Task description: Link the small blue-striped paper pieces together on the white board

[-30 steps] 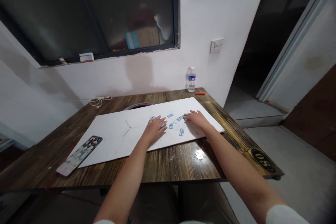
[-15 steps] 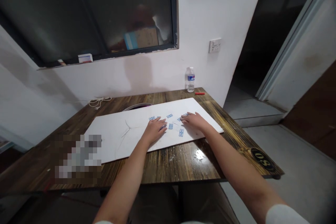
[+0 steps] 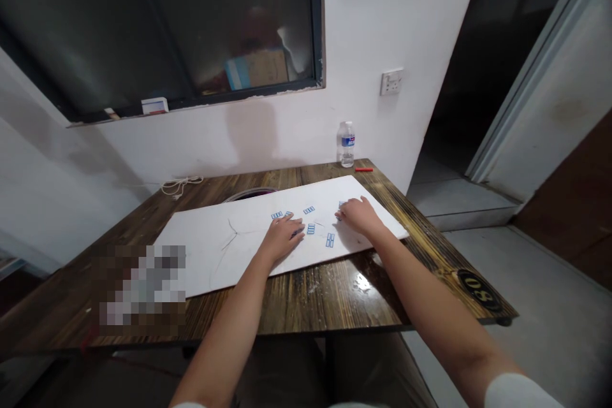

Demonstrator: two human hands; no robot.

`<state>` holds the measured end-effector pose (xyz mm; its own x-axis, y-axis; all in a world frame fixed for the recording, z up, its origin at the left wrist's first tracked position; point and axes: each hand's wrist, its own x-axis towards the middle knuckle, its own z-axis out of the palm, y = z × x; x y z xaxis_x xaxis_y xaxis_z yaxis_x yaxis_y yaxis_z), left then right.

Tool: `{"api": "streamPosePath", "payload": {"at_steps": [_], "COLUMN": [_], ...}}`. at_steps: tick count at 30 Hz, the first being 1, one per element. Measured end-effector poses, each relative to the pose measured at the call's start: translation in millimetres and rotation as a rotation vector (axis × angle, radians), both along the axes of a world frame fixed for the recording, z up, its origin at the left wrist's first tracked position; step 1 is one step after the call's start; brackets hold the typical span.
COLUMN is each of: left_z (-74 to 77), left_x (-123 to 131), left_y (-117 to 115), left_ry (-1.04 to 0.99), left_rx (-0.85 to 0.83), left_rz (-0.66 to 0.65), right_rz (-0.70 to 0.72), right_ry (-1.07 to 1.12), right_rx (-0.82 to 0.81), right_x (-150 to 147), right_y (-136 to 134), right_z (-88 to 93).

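A white board point(image 3: 205, 248) lies on a dark wooden table point(image 3: 306, 296). Several small white tiles with blue stripes point(image 3: 310, 228) are scattered on the board's right half. My left hand point(image 3: 281, 237) lies flat, fingers spread, over tiles near the middle of the group. My right hand point(image 3: 359, 215) rests flat on the board further right, fingertips on a tile at the group's far right edge. Both hands are open and hold nothing.
A water bottle point(image 3: 347, 144) and a red pen point(image 3: 364, 169) stand at the table's back right corner. A white cable point(image 3: 180, 184) lies at the back left. A blurred-out object point(image 3: 142, 287) sits at the board's near left. A doorway opens to the right.
My right hand has slid to the right and a little farther back across the board, taking a tile with it. My left hand has stayed nearly still.
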<state>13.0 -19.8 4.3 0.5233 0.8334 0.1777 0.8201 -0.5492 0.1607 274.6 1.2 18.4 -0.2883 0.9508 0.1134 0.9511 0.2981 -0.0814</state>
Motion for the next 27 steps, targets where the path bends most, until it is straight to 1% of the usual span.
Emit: {"api": "streamPosePath", "payload": {"at_steps": [3,5,7,12,14,15,17,19,22,24,27], "left_z": [0.3,0.4,0.3,1.0,1.7,2.0,2.4,2.3,1.2,0.2,-0.9], "left_x": [0.1,0.1,-0.1,-0.3,0.1,0.3,0.6,0.6,0.4,0.1,-0.3], "left_y": [0.0,0.1,0.3,-0.1,-0.4,-0.5,-0.7,-0.6,0.1,0.7,1.5], "left_ry": [-0.001,0.003,0.006,0.008,0.013,0.016,0.015,0.011,0.009,0.008,0.010], "left_rx": [-0.002,0.000,0.004,-0.005,-0.012,-0.016,-0.018,-0.012,0.003,0.012,0.021], "left_rz": [0.001,0.004,0.008,0.015,0.022,0.026,0.035,0.034,0.021,0.011,0.006], "right_rz": [0.204,0.256,0.219,0.012,-0.045,-0.048,0.001,0.100,0.223,0.233,0.161], "right_ry": [0.063,0.053,0.024,-0.012,-0.011,-0.007,0.021,0.069,0.097,0.070,0.046], "right_rx": [-0.008,-0.052,-0.084,-0.081,-0.067,-0.052,-0.005,0.028,0.006,-0.026,-0.040], "right_x": [-2.6,-3.2,-2.7,0.4,0.5,0.1,-1.3,-3.6,-7.3,-9.5,-11.4], "right_y": [0.0,0.5,1.3,2.7,2.3,1.9,1.3,1.3,3.6,6.1,9.6], "right_z": [-5.4,-9.4,-11.8,-9.2,-7.1,-6.4,-6.2,-7.9,-14.2,-20.2,-29.4]}}
